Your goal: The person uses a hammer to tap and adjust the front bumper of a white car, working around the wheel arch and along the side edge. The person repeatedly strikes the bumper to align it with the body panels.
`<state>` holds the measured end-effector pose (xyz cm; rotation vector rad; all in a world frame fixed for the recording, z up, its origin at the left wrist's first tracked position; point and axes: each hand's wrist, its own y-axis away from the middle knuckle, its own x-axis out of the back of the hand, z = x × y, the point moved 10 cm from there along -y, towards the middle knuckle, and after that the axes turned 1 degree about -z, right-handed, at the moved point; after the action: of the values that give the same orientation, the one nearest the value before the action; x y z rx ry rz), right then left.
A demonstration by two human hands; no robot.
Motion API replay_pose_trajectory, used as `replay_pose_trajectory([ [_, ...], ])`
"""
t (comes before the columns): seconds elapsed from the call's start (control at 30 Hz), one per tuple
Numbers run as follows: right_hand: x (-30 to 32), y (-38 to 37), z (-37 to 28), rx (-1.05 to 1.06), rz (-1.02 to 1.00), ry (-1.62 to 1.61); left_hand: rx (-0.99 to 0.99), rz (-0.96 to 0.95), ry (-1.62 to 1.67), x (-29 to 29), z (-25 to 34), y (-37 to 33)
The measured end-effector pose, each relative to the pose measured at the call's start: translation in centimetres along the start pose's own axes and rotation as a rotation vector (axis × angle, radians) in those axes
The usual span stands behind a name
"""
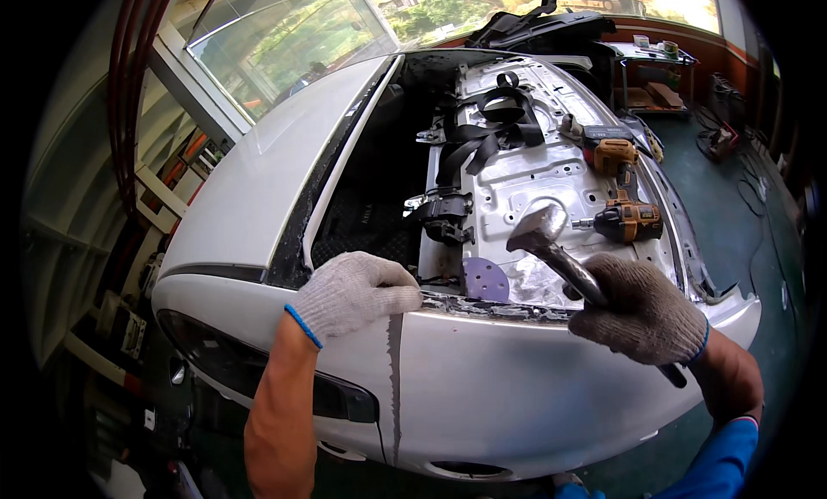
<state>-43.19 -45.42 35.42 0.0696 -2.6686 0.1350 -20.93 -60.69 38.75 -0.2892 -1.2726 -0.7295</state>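
Observation:
My right hand [642, 311], in a dark-soiled work glove, is closed round the handle of a hammer [536, 230]. Its shiny metal head is raised above the inner metal panel [560, 184], pointing up and left. My left hand [355, 294], in a pale knit glove with a blue cuff, rests at the open edge [508, 308] of the white car body [525, 370]. Its fingers are curled and pressed together there; whatever lies under them is hidden. Just past the edge lies a purple sanding disc [487, 279] with holes.
A yellow-and-black cordless impact driver [627, 219] lies on the inner panel. Black seat belt straps [500, 124] are piled farther back, beside the dark cabin opening [366, 189]. The white roof [267, 167] rises at left. Cables [748, 189] run over the green floor [711, 210].

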Motion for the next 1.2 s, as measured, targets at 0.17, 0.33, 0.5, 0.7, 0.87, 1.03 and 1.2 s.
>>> replay_pose_trajectory([
  [0.17,0.0,-6.6,-2.7,0.199,-0.016,0.434,0.102,-0.108,-0.018,-0.5,-0.9,-0.4],
  [0.33,-3.7,-11.0,-1.7,0.1,-0.227,0.316,0.17,-0.139,0.041,-0.6,-0.7,-1.4],
  [0.5,-6.7,-12.8,-0.2,0.047,-0.4,0.047,0.188,-0.143,0.06,-0.3,-1.4,-0.9],
  [0.7,-8.3,-13.4,0.5,-0.084,-0.513,0.029,0.173,-0.135,0.091,-0.2,-1.9,-1.9],
  [0.87,-8.9,-12.9,1.2,-0.15,-0.521,-0.046,0.182,-0.243,0.063,-1.1,-2.0,-2.8],
  [1.03,-8.7,-12.6,0.8,-0.111,-0.468,0.024,0.198,-0.288,0.046,-0.8,-1.6,-2.4],
  [1.2,-9.2,-12.6,0.9,-0.155,-0.476,-0.005,0.166,-0.324,0.059,-0.8,-1.3,-2.4],
])
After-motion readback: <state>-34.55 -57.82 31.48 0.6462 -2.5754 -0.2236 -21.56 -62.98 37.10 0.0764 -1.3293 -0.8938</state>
